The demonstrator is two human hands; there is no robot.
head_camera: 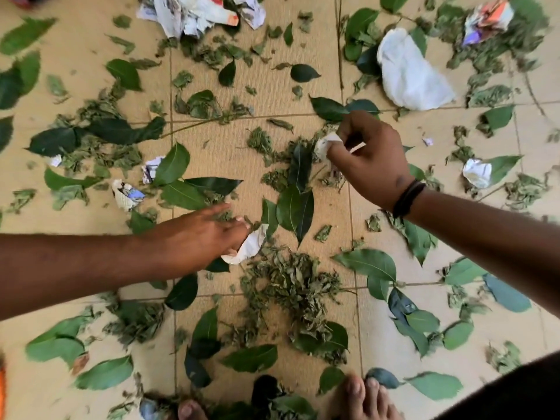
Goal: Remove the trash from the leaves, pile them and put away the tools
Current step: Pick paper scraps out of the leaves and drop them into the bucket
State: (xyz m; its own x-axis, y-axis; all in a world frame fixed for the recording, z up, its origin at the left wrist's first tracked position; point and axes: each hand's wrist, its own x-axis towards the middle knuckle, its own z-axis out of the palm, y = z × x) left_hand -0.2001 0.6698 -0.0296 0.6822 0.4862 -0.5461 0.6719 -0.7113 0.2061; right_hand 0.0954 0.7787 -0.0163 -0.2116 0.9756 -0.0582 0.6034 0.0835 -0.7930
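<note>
Evidently the trash-picking step: right hand (368, 160) pinches a paper scrap (327, 145) at mid-floor (318, 68); left hand (200, 237) grasps another wad (250, 245) — leaves (297, 283) lie unpiled. Next move, by judgement — lift both scraps clear, then reach the wads near the far edge.

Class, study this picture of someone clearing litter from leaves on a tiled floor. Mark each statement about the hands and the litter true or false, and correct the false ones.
1. The right hand pinches a scrap of white paper. True.
2. The left hand is empty. False: it holds a crumpled white paper.
3. A large white cloth lies at the upper right. True.
4. The wristband is on the left wrist. False: it is on the right wrist.
</note>
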